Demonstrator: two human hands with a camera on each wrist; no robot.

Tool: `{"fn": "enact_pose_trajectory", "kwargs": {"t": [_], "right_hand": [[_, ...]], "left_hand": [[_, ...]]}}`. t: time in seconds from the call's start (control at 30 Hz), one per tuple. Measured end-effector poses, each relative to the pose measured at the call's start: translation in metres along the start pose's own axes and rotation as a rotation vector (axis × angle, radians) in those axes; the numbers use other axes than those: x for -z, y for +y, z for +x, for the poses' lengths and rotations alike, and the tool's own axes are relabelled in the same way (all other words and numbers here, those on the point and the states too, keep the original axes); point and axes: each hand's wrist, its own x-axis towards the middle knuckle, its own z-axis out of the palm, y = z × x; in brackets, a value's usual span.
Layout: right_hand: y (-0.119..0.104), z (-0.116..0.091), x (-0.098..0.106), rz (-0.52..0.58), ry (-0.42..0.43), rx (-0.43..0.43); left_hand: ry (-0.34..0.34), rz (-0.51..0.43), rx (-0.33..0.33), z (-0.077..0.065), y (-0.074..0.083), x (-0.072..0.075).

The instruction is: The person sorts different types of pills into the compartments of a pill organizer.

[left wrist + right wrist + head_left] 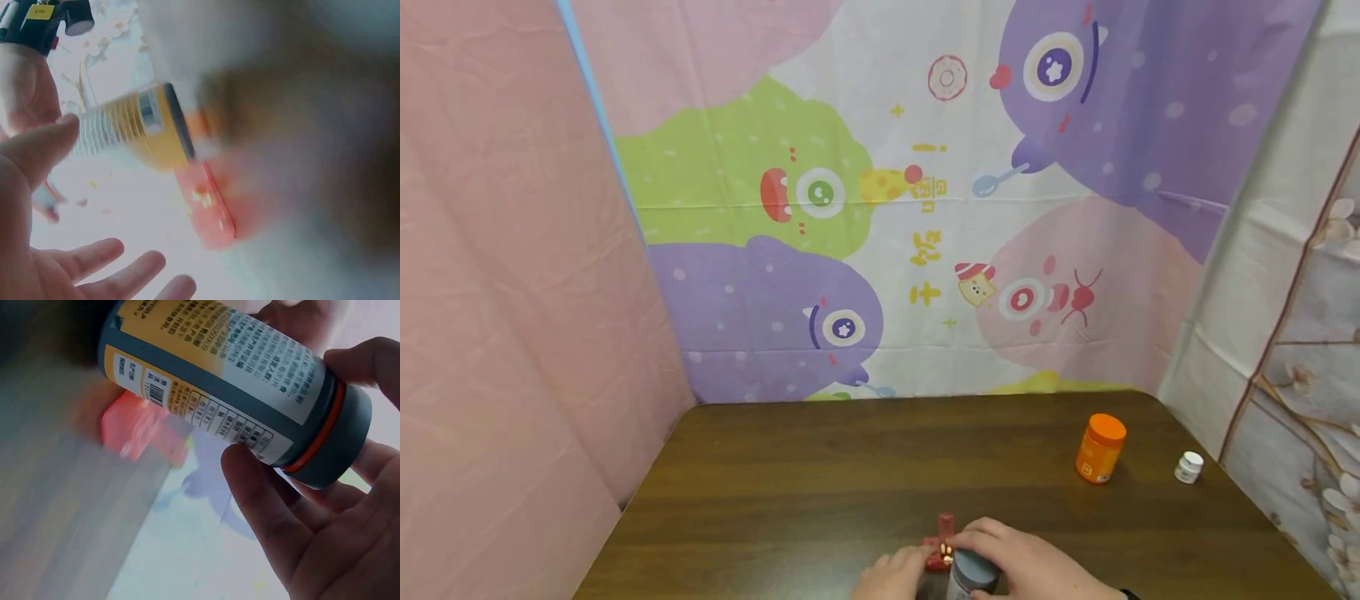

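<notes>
In the head view my right hand (1026, 562) holds a grey supplement bottle (973, 575) with a grey lid near the table's front edge. The right wrist view shows the thumb and fingers around the lid end of this bottle (215, 381), with its yellow and white label and an orange ring under the lid. Beside it lies a red pill box (936, 564), with shiny yellow capsules (947, 552) at it. My left hand (891, 575) is at the box's left side; the left wrist view shows its fingers (134, 275) spread and fairly straight.
An orange jar (1101, 450) stands at the back right of the brown wooden table (775, 475). Further right, near the table edge, is a small white bottle (1189, 467). Printed curtains (940, 350) hang along the back and sides.
</notes>
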Motion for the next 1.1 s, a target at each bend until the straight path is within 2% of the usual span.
{"fn": "enact_pose_trajectory", "kwargs": {"t": [0.1, 0.2, 0.33, 0.43, 0.6, 0.77, 0.9, 1.1], "right_hand": [[0.007, -0.012, 0.012, 0.004, 0.017, -0.118], [0.018, -0.028, 0.025, -0.026, 0.058, -0.244], [0.041, -0.051, 0.041, -0.154, 0.196, -0.419], [0.061, -0.068, 0.054, -0.251, 0.289, -0.539], [0.098, -0.090, 0.083, -0.283, 0.279, -0.692], [0.137, -0.105, 0.111, -0.292, 0.260, -0.754], [0.164, -0.112, 0.125, -0.313, 0.273, -0.767], [0.187, -0.113, 0.135, -0.367, 0.325, -0.751]], "left_hand": [[0.087, 0.104, -0.029, -0.011, -0.006, 0.004], [0.165, 0.161, -0.055, -0.022, -0.012, 0.008], [0.234, 0.222, -0.054, -0.030, -0.018, 0.013], [0.250, 0.239, -0.038, -0.033, -0.023, 0.016], [0.234, 0.218, -0.025, -0.037, -0.028, 0.017], [0.210, 0.202, -0.007, -0.042, -0.031, 0.022], [0.229, 0.215, 0.006, -0.044, -0.033, 0.024], [0.263, 0.240, 0.015, -0.049, -0.038, 0.024]]}}
